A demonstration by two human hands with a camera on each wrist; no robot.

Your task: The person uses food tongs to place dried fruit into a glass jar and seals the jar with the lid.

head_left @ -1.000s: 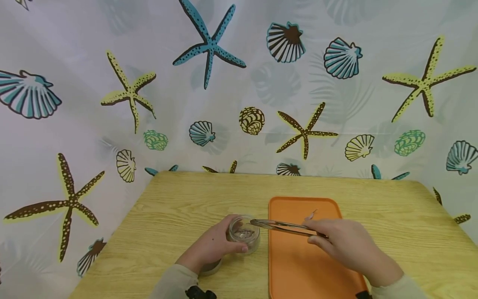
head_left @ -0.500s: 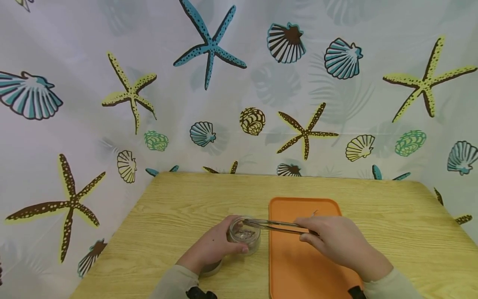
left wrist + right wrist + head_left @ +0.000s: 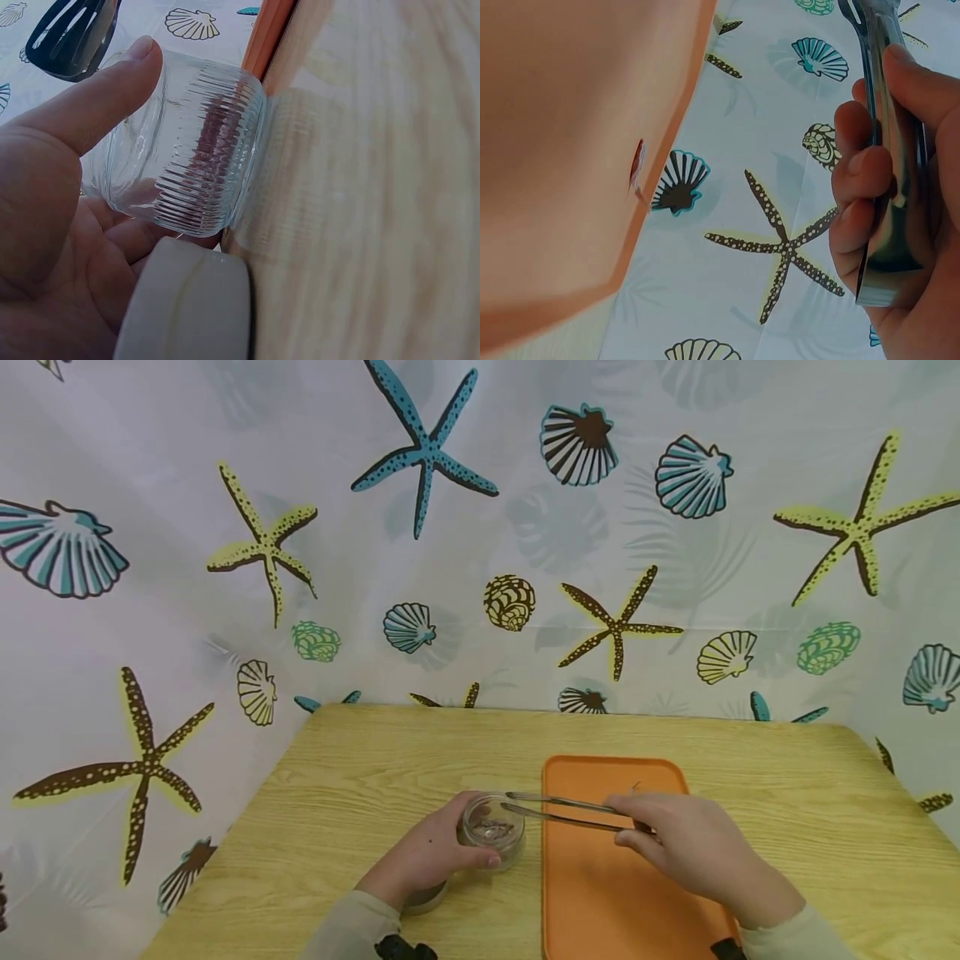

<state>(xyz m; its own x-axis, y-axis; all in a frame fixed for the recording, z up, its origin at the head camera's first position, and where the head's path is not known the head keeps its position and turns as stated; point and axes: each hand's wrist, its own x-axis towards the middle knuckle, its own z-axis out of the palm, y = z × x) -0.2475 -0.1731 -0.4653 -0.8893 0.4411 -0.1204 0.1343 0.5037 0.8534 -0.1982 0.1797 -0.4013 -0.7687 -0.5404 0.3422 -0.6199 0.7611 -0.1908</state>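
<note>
My left hand (image 3: 431,852) grips a clear glass jar (image 3: 512,855) that stands on the table. In the left wrist view the ribbed jar (image 3: 187,150) shows reddish-brown bits at its bottom, and my thumb lies along its side. My right hand (image 3: 686,843) holds metal tongs (image 3: 570,819) over the tray. The tongs' slotted tips hover spread at the jar's mouth, with nothing seen between them. In the right wrist view the fingers wrap round the tongs (image 3: 892,217). A small reddish-white piece (image 3: 637,166) lies on the orange tray, mostly hidden by my right hand in the head view.
The orange tray (image 3: 592,893) lies right of the jar on the wood-patterned table (image 3: 390,752). A low, round whitish object (image 3: 425,900) sits under my left wrist. Behind the table hangs a curtain (image 3: 465,552) printed with starfish and shells.
The tongs first moved left, over the jar's mouth, with their tips close together. Now they are drawn back slightly right, tips spread apart. My left hand and the jar have not moved.
</note>
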